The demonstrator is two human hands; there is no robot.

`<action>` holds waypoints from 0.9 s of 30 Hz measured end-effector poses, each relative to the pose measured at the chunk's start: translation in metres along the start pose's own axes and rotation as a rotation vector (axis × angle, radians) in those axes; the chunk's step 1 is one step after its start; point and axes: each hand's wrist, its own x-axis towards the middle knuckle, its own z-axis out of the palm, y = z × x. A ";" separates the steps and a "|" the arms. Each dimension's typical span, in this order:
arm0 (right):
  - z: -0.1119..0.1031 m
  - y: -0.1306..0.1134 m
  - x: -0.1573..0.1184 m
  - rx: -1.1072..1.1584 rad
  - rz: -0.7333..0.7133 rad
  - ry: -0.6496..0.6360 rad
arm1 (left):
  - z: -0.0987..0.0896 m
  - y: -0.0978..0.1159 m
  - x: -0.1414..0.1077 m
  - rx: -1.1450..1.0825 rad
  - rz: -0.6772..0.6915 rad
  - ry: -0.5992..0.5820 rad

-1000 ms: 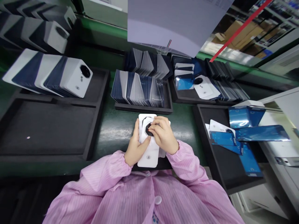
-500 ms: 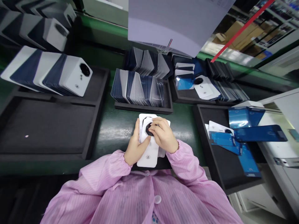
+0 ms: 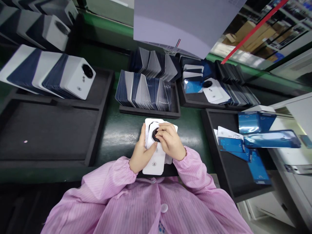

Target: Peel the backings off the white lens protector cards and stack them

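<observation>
A white phone-shaped panel (image 3: 156, 159) with a dark round camera area (image 3: 155, 134) lies in front of my body, over other white panels at the near edge of the green table. My left hand (image 3: 142, 151) grips its left side, fingers along the edge and thumb on the face. Above the dark circle, my right hand (image 3: 170, 139) has its thumb and fingers pinched together; anything between the fingertips is too small to make out.
Black trays with fanned panels stand at the back centre (image 3: 148, 112) and back right (image 3: 195, 100). A large black tray (image 3: 48, 130) lies left, beside stacked white panels (image 3: 80, 78). Blue films (image 3: 259, 167) rest in the right tray (image 3: 229, 169).
Both hands stay almost in place, with the right fingers still at the dark circle. The view has shifted very slightly.
</observation>
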 end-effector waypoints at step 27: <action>0.002 -0.010 -0.006 0.091 0.363 0.129 | 0.001 -0.003 0.002 -0.030 0.027 -0.006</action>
